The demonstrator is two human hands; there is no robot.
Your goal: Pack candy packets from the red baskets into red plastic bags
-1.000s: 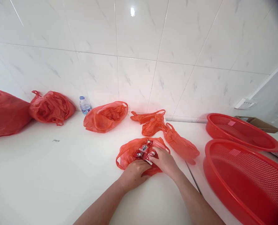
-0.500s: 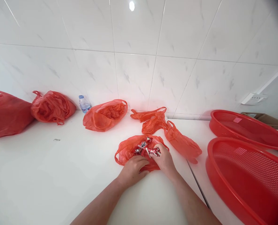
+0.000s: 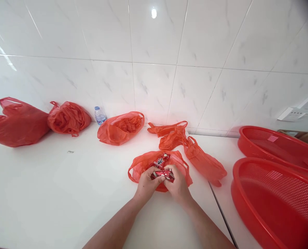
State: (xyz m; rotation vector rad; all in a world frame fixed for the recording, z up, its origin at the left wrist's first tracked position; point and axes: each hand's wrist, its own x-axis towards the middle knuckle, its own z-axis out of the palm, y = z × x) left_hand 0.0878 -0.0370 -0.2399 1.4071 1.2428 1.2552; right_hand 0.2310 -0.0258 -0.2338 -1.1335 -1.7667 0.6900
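Observation:
Both my hands meet over an open red plastic bag (image 3: 137, 166) lying on the white table. My left hand (image 3: 148, 181) pinches one end of a small red wrapped snack packet (image 3: 164, 174), thumb and fingers closed. The other end is gripped by my right hand (image 3: 178, 183). Part of that packet is hidden by my fingers. Behind it, inside the bag, more red packets (image 3: 160, 161) with black and white print show.
Crumpled red bags (image 3: 203, 160) lie just beyond and to the right. Fuller red bags (image 3: 68, 117) and a water bottle (image 3: 100, 116) stand along the tiled wall. Two red mesh baskets (image 3: 237, 193) are at right. A small scrap (image 3: 70, 151) lies on the left of the table (image 3: 52, 193).
My left hand has come up from the bag's near edge and taken hold of the packet. My right hand has brought the packet toward it. The view has shifted slightly left.

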